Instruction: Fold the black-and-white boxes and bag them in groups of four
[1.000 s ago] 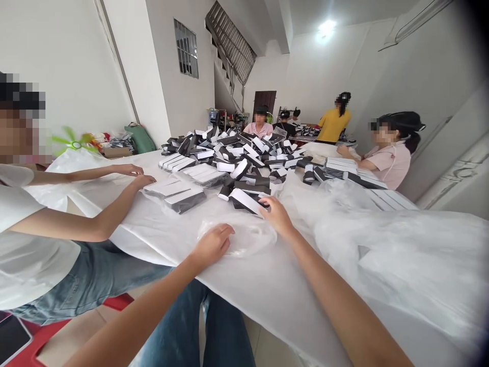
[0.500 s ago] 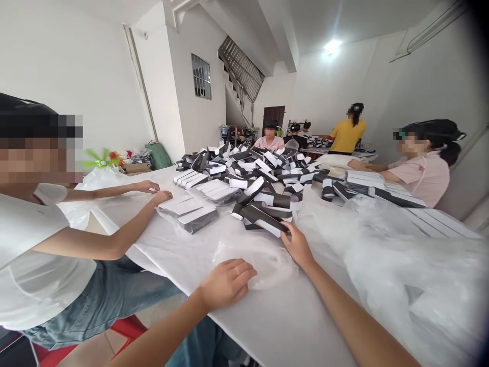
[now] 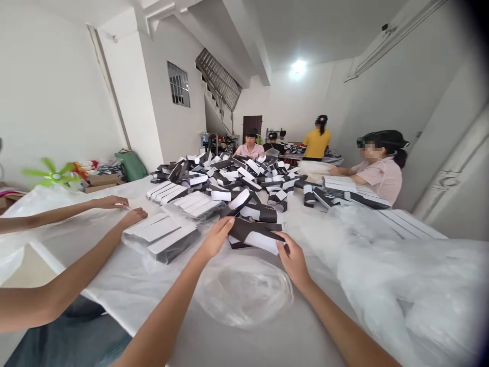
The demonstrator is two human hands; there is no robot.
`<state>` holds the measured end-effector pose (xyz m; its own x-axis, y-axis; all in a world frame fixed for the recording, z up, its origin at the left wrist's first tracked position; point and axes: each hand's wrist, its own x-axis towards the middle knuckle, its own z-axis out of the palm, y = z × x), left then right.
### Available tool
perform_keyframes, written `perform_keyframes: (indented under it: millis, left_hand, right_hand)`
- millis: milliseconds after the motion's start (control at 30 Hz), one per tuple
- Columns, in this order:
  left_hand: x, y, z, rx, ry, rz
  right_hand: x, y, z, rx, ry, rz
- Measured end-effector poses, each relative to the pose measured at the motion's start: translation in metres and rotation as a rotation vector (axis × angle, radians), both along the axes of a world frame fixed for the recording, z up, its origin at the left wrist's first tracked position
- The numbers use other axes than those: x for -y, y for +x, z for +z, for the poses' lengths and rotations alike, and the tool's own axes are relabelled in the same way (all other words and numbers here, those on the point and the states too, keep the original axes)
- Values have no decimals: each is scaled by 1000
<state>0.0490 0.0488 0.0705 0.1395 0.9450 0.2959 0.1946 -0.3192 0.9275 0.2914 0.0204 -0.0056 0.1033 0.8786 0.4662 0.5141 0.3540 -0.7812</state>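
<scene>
- L hand (image 3: 214, 238) & R hand (image 3: 293, 261) are holding a black-and-white card sleeve (image 3: 255, 235) by its two ends, just past a clear plastic bag (image 3: 243, 291) on the white-sheeted table (image 3: 82, 265)
- Sleeve's looking light, fairly stiff, prob. slick; ends seem best for grip
- Co-worker's hands (image 3: 132, 218) are resting by a wrapped stack (image 3: 160, 237)
- Pile of sleeves (image 3: 214, 178) is filling mid-table; stairs (image 3: 218, 79) are rising beyond

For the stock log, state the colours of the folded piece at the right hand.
Black and white: the head view shows the folded piece best, with white along its edge by the right hand.
</scene>
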Motion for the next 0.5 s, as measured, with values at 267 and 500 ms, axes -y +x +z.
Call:
perform_keyframes:
  millis: [267,500]
  left_hand:
    - [-7,-45,-20,841,-470,-110]
    - [-15,-46,-26,1440,-467,-177]
  right_hand:
    - [-12,-24,73,44,241,77]
    - [-38,-48,67,495,-177,152]
